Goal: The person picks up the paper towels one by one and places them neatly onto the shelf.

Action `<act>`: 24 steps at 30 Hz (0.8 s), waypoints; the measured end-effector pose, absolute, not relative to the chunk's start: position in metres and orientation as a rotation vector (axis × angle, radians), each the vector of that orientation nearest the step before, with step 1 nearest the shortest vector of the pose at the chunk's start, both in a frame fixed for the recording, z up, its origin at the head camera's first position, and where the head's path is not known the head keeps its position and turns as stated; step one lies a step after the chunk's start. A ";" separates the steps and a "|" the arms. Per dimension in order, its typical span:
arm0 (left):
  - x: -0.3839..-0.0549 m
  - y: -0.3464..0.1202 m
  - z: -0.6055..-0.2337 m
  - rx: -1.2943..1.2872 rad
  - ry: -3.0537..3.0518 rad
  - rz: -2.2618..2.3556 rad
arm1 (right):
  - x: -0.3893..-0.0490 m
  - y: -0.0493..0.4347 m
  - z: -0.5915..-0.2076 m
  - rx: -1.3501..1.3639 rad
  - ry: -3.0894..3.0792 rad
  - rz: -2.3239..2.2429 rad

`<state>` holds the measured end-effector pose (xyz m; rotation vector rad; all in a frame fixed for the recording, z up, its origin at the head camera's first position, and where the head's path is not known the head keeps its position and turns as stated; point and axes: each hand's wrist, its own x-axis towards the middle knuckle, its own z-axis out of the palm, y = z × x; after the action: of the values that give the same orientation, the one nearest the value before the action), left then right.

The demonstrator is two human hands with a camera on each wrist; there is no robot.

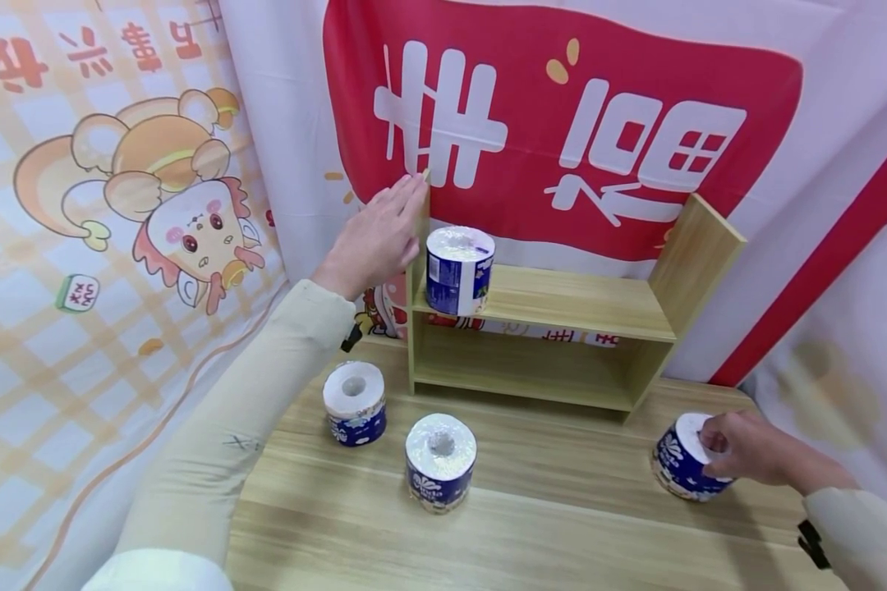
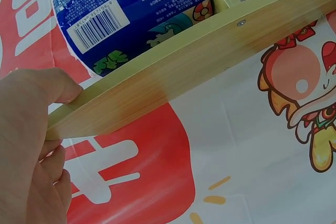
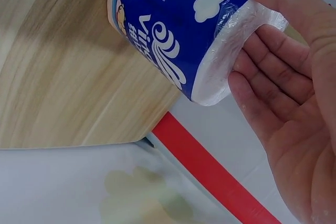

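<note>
My left hand grips the top of the left side panel of a small wooden shelf. In the left wrist view, the thumb lies on one face of the panel and the fingers on the other. A blue-wrapped toilet roll stands on the upper board, close to that panel. On the right of the table, my right hand holds another toilet roll by its upper end. The right wrist view has the thumb along the wrapper and the fingers at the white end.
Two more toilet rolls stand upright on the wooden table: one at the left below my left forearm, one front and centre. Printed cloth hangs behind and at both sides. An orange cord runs along the left.
</note>
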<state>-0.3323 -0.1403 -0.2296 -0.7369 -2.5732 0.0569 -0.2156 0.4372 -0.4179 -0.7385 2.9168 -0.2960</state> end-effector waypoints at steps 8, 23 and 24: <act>-0.332 -0.139 -0.229 -0.735 -2.595 0.063 | -0.218 0.436 -0.417 -0.707 2.904 -0.295; -0.334 -0.139 -0.231 -0.743 -2.589 0.063 | -0.217 0.437 -0.417 -0.776 2.916 -0.313; -0.334 -0.139 -0.231 -0.743 -2.586 0.062 | -0.217 0.436 -0.417 -0.773 2.912 -0.316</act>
<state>-0.3343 -0.1388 -0.2308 -0.7427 -2.5864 0.0619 -0.2172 0.4364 -0.4166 -0.7732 2.9125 -0.3158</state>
